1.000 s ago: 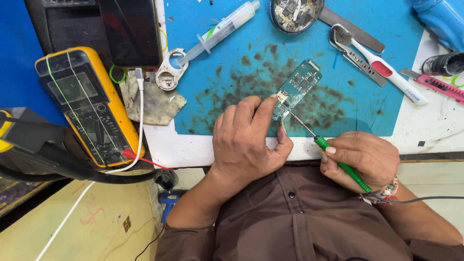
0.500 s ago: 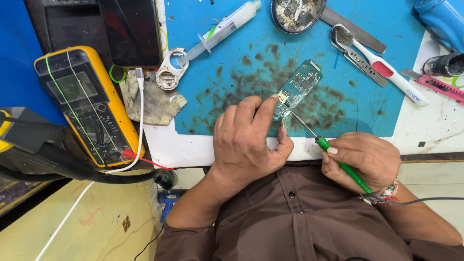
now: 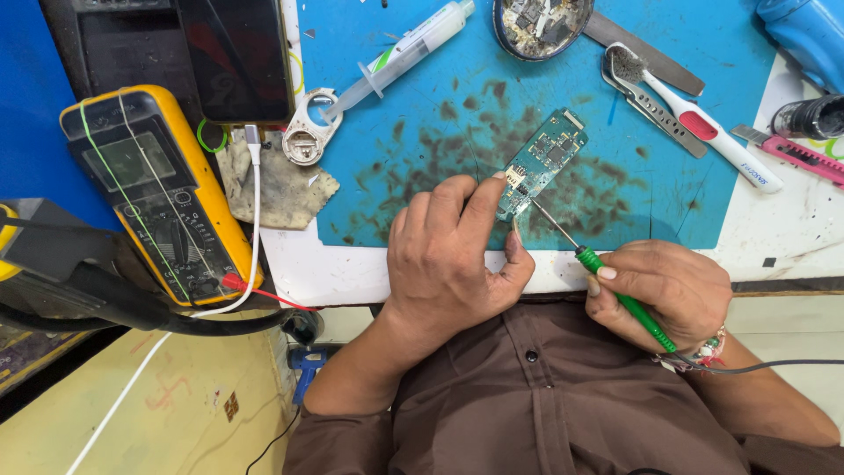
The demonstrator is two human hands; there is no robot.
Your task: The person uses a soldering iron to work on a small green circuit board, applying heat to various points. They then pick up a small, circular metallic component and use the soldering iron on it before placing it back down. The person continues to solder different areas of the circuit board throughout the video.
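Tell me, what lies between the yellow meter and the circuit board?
In the head view, a stained rag lies between the yellow meter and circuit board, on the blue mat.

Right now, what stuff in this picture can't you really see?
All in the head view:
- Near end of the circuit board: covered by the left hand.
- Green tool: its handle is wrapped in the right hand, and its tip at the board is too small to make out.
- Blue object: cut off by the top right corner.
- Parts in the round dish: too small, and cut by the top edge.
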